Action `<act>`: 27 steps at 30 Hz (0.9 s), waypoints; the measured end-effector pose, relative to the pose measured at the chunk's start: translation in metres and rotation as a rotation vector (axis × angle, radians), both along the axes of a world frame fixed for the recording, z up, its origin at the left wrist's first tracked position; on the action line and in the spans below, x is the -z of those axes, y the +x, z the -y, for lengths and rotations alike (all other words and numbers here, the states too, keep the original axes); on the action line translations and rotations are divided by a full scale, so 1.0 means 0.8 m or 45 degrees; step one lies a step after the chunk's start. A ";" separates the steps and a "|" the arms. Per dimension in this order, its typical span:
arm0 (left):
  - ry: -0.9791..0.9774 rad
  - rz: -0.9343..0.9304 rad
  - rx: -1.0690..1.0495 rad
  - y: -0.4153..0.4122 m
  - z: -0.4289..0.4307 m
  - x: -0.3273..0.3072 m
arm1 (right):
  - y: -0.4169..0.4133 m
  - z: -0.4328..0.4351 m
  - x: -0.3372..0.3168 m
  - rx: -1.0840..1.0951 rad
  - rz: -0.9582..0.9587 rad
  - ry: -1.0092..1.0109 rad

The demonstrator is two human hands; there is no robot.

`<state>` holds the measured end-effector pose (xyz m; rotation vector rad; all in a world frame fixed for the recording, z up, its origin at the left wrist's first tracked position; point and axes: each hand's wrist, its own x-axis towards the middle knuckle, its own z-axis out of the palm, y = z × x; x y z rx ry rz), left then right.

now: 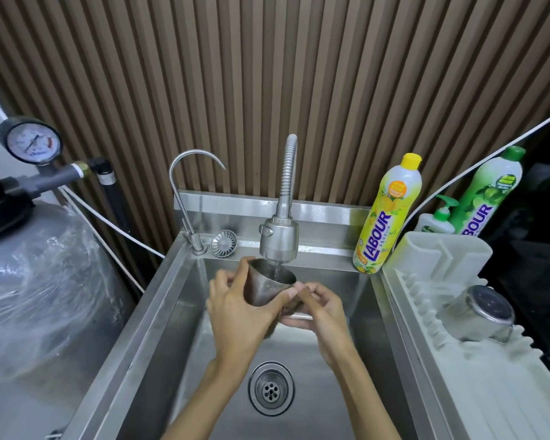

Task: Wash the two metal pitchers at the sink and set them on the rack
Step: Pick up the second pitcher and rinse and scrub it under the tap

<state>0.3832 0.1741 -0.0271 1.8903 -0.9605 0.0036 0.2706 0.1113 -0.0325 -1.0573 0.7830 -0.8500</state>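
Two bare hands meet over the middle of the steel sink [172, 312] as I watch through the head camera. The left grip [235, 315] is wrapped, fingers and thumb, round the side of a small metal pitcher [267, 289]. The right grip [321, 315] pinches the same pitcher at its 3 o'clock side, near the rim. The pitcher sits just under the spray head [279, 238] of the flexible tap, mouth tilted up toward 12 o'clock, and a thin stream of water falls into it. The drain [271, 389] lies at 6 o'clock, below the hands.

At 3 o'clock, beside the sink, a white rack [442, 360] carries the second pitcher [483, 312], tipped over with its round base toward me. At 1 o'clock a yellow soap bottle [388, 214] stands on the sink's corner. A green bottle [486, 198] and a pump bottle [438, 217] stand behind the rack. At 11 o'clock I see a thin curved tap [185, 198] and a loose strainer [224, 243]. At 9 o'clock there is a plastic-wrapped tank [38, 281] with a pressure gauge [32, 142].
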 end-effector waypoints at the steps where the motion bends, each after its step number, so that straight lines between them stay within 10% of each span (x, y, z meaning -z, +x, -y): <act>1: 0.038 -0.039 -0.011 -0.001 -0.002 0.002 | -0.005 0.000 -0.007 0.014 -0.095 -0.034; 9: -0.073 -0.556 0.297 -0.011 0.005 0.010 | -0.016 0.000 -0.067 0.304 -0.977 -0.814; 14: -0.343 -0.748 0.517 -0.006 0.019 0.008 | -0.008 0.004 -0.052 0.248 -0.435 -0.642; 20: -0.271 -0.207 0.407 0.010 0.015 -0.010 | 0.008 0.007 -0.005 0.019 0.326 0.084; 27: 0.010 -0.180 0.106 0.000 -0.001 -0.008 | -0.002 -0.002 -0.030 0.136 -0.381 -0.192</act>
